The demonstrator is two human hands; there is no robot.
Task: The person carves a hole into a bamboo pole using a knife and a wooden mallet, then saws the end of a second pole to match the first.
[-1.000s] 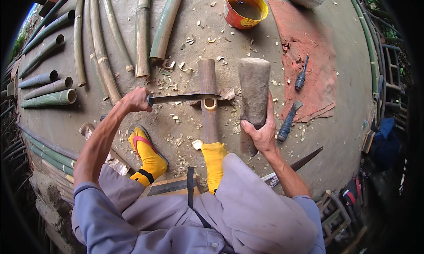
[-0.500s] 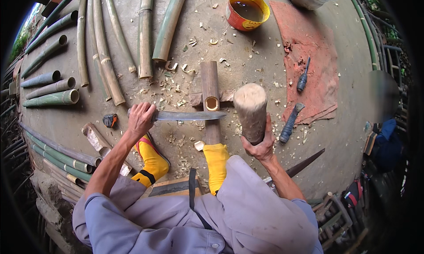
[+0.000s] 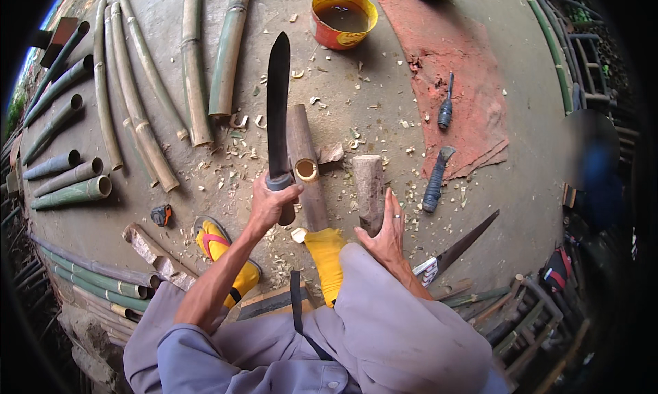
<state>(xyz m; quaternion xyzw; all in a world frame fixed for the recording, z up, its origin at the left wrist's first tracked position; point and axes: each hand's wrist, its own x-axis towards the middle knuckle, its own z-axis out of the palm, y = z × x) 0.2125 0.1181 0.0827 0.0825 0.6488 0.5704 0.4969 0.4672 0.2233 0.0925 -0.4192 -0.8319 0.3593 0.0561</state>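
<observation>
My left hand [image 3: 273,200] is wrapped round the handle of a machete [image 3: 277,106], its dark blade pointing away from me. Beside it lies a short bamboo length [image 3: 310,198] with a pale-rimmed hole cut into its top, its near end by my yellow-socked foot [image 3: 325,260]. At the right, a thick wooden billet [image 3: 370,188] stands or leans close to my knee. My right hand [image 3: 389,236] is at its lower end, fingers stretched and thumb apart; whether it still touches the wood is hard to see.
A chisel [image 3: 445,109] lies on a red cloth [image 3: 473,65], and another wrapped-handle tool [image 3: 436,185] near its edge. A handsaw [image 3: 469,240] rests at right, a water bucket [image 3: 344,20] at the back. Bamboo poles [image 3: 195,72] and a tape measure [image 3: 161,216] are at left.
My left hand moved right and turned the machete from lying crosswise to pointing away. The billet came down in my right hand, whose fingers have loosened. The bamboo length tilted slightly.
</observation>
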